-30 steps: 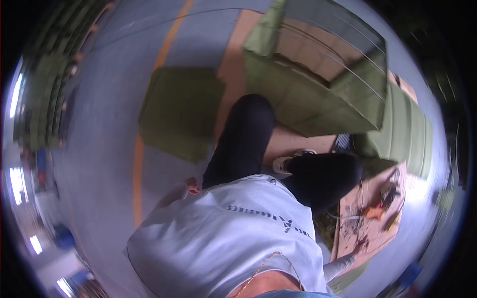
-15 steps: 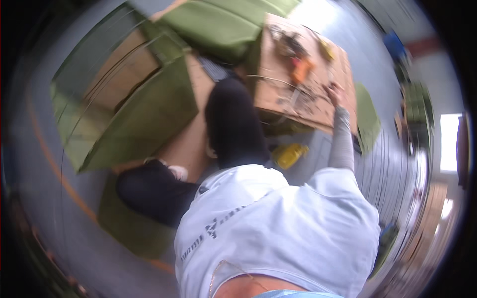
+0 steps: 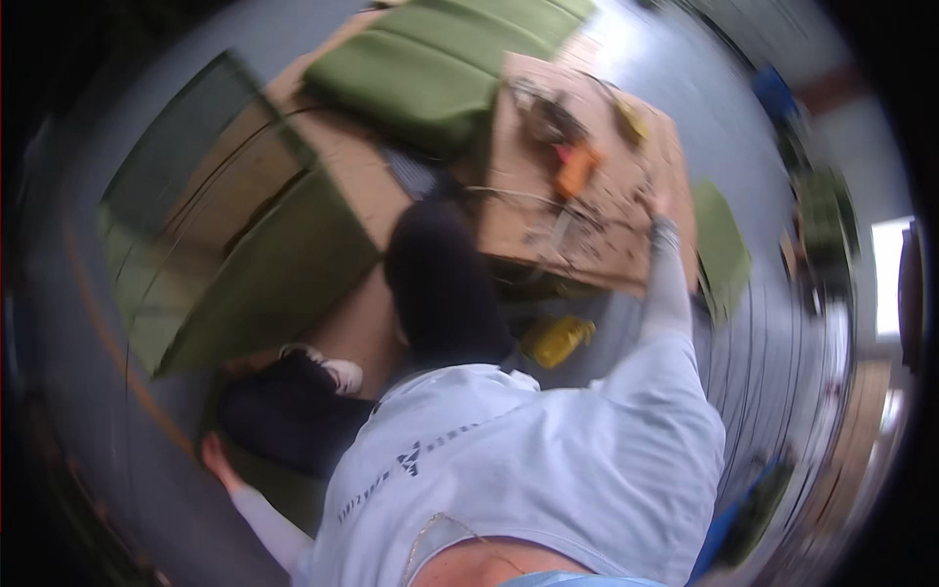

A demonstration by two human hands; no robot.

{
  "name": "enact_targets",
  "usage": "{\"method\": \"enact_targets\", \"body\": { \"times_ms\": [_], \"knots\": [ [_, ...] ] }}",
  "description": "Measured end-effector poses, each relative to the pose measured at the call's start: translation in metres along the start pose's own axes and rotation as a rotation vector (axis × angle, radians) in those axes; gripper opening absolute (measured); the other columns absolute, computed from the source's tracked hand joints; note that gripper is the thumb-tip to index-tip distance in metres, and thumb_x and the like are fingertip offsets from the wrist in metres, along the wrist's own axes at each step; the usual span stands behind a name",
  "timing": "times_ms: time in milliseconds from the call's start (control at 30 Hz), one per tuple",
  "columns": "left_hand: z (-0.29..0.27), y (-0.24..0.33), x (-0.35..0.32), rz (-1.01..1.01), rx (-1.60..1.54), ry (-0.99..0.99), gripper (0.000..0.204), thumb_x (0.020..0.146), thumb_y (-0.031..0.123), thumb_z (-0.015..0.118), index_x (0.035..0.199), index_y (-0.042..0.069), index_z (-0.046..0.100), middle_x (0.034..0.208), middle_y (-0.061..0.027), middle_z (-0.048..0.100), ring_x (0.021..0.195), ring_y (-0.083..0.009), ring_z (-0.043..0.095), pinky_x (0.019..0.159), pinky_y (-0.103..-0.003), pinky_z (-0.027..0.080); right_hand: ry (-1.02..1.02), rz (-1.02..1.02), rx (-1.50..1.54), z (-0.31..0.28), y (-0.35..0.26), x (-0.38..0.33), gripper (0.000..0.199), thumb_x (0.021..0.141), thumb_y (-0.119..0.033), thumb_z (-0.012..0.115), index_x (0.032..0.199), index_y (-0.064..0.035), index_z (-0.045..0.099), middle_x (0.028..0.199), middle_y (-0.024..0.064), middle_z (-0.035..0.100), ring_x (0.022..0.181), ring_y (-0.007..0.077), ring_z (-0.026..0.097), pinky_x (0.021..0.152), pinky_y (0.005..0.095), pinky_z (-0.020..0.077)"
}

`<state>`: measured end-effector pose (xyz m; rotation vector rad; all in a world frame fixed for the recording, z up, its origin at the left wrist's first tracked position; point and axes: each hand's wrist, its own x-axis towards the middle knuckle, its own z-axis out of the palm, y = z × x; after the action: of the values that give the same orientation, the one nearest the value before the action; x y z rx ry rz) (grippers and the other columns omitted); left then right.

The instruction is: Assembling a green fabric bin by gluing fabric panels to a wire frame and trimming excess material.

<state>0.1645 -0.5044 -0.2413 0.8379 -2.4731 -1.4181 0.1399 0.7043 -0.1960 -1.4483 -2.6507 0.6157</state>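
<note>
A person's right hand (image 3: pixel 653 203) reaches up to the far edge of a brown board surface (image 3: pixel 518 210) strewn with tools, among them one orange tool (image 3: pixel 575 168) just beside it, while the left hand (image 3: pixel 211 452) hangs low near the floor, well apart; motion blur hides how far the fingers of either hand are spread or whether they have hold of anything. Judging by the stretch, a steady lean and a slow reach would serve best here. In view: two green cushions, one yellow object (image 3: pixel 558 339) under the surface, one white shoe (image 3: pixel 333 367).
</note>
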Motion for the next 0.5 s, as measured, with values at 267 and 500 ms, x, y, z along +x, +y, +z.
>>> {"method": "enact_targets", "body": {
  "times_ms": [267, 500],
  "knots": [
    [0.107, 0.282, -0.072, 0.040, -0.474, 0.165, 0.072, 0.091, 0.055, 0.054, 0.138, 0.002, 0.039, 0.138, -0.0105, 0.044, 0.128, -0.0234, 0.042, 0.103, -0.045, 0.035, 0.098, 0.116, -0.543, -0.025, -0.088, -0.020, 0.039, 0.070, -0.025, 0.071, 0.102, -0.0024, 0.069, 0.110, 0.0183, 0.066, 0.102, 0.0307, 0.065, 0.086, 0.0393, 0.0528],
    [0.176, 0.354, -0.074, 0.093, -0.597, 0.086, 0.081, 0.091, 0.058, 0.051, 0.147, 0.006, 0.025, 0.155, -0.0111, 0.020, 0.144, -0.0223, 0.012, 0.112, -0.047, 0.012, 0.208, -0.083, -0.418, -0.028, -0.064, 0.021, 0.026, 0.083, -0.018, 0.053, 0.097, -0.0002, 0.067, 0.103, 0.0229, 0.065, 0.095, 0.0373, 0.064, 0.080, 0.0438, 0.0514]
  ]
}}
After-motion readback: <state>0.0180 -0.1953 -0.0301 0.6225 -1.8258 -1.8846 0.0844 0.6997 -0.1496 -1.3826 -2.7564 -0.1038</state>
